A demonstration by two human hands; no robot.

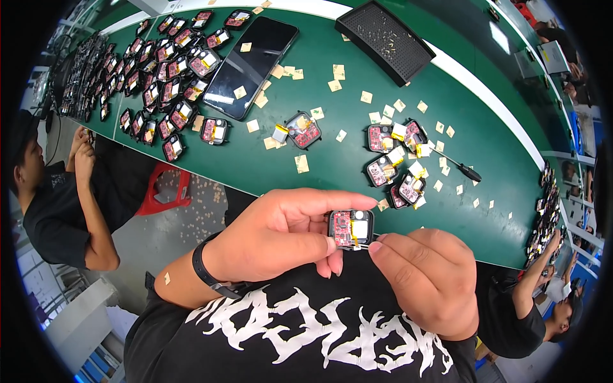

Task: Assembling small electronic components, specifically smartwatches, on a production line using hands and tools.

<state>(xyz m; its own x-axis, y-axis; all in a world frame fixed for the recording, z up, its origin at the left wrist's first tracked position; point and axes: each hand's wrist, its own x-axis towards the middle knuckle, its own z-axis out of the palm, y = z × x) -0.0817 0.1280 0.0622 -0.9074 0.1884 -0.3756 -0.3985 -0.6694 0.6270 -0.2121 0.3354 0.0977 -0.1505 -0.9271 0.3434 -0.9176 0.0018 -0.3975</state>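
My left hand (281,233) holds a small black square casing (332,225) between thumb and fingers, just past the table's near edge. Inside the casing are a red circuit board (343,225), a silver battery (361,230) with yellow tape, and a round white part. My right hand (424,274) is closed in a pinch at the casing's lower right corner. A thin, pale metallic sliver shows by its fingertips; most of it is hidden, so its kind is unclear. Several similar casings (382,171) lie on the green table beyond my hands, some with batteries lifted out.
Many filled casings (169,76) crowd the table's left. A black phone (252,67) lies beside them, and a black perforated tray (385,41) with tiny parts stands at the back. A screwdriver (469,172) and scattered tan paper squares (302,164) lie about. People sit left and right.
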